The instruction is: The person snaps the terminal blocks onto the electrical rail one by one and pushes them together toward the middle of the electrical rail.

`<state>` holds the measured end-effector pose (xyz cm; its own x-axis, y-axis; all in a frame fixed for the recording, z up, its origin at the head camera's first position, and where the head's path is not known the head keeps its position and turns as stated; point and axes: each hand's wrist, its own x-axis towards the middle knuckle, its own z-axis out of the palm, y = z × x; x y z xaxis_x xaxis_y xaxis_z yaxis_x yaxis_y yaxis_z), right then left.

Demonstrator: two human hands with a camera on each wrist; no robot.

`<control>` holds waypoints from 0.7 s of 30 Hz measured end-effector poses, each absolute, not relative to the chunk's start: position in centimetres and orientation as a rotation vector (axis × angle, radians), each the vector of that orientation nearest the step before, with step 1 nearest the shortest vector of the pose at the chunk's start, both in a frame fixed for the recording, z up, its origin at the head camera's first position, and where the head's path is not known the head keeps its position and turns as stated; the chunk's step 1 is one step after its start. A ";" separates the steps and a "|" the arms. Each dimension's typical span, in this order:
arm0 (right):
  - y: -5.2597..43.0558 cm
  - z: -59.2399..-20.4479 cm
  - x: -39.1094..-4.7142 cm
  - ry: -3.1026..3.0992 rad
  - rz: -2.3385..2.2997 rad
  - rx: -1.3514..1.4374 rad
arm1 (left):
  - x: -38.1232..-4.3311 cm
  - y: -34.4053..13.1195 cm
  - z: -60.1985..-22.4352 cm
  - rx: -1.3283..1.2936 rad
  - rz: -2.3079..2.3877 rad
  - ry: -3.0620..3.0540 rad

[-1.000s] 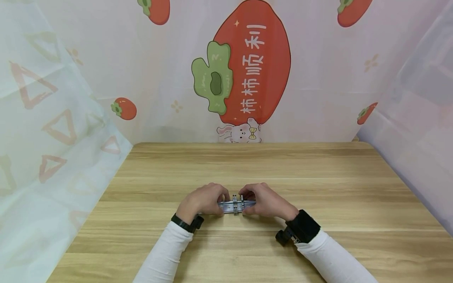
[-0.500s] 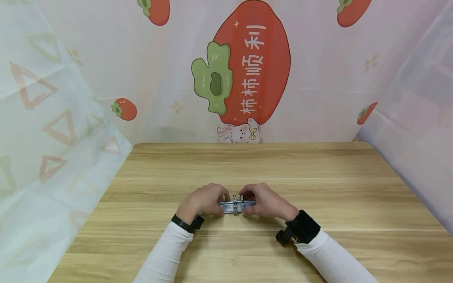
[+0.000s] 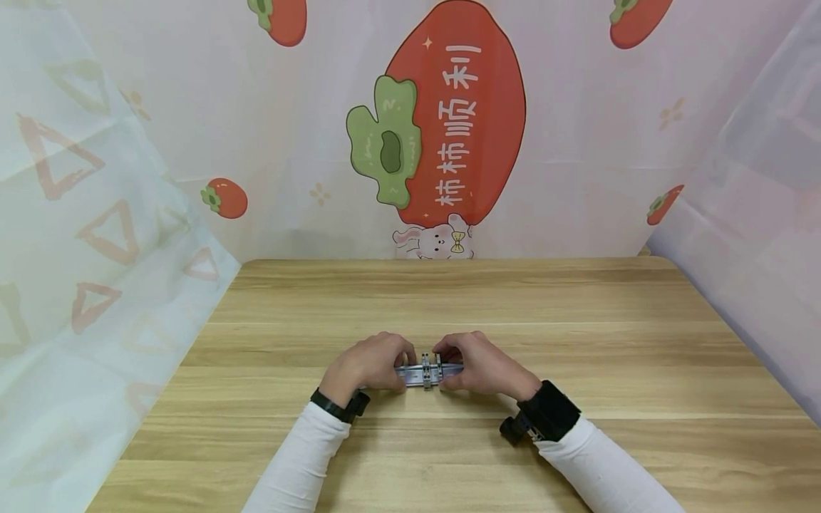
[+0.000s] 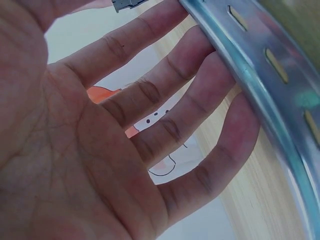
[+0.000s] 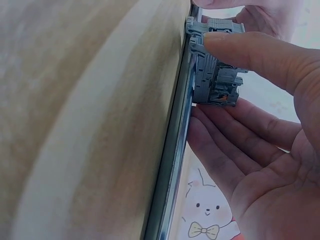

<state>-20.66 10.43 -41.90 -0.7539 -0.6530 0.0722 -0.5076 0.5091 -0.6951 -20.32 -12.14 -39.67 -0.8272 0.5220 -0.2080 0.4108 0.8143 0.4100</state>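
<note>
A slotted metal DIN rail (image 3: 411, 375) lies crosswise on the wooden table. My left hand (image 3: 375, 362) grips its left part, the fingertips along the far edge, as the left wrist view shows against the slotted rail (image 4: 260, 80). Two grey terminal blocks stand upright across the rail, a left one (image 3: 426, 372) and a right one (image 3: 440, 365), with a small gap between their tops. My right hand (image 3: 481, 365) pinches the right block (image 5: 207, 80), thumb at its near end and fingers at its far end. The right stretch of rail is partly hidden by that hand.
The wooden table (image 3: 513, 299) runs back to a pale curtain (image 3: 282, 142) printed with persimmons. More pale sheeting (image 3: 58, 235) hangs along the left side and the right. Each wrist wears a black strap with a small camera.
</note>
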 end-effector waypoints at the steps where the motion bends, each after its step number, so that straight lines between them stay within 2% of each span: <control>1: 10.4 -41.9 -20.7 2.550 -1.074 -0.993 | -20.3 -12.1 -39.7 0.708 0.506 2.686; 21: 10.4 -41.9 -20.6 2.553 -1.064 -0.999 | -20.3 -12.1 -39.6 0.696 0.518 2.681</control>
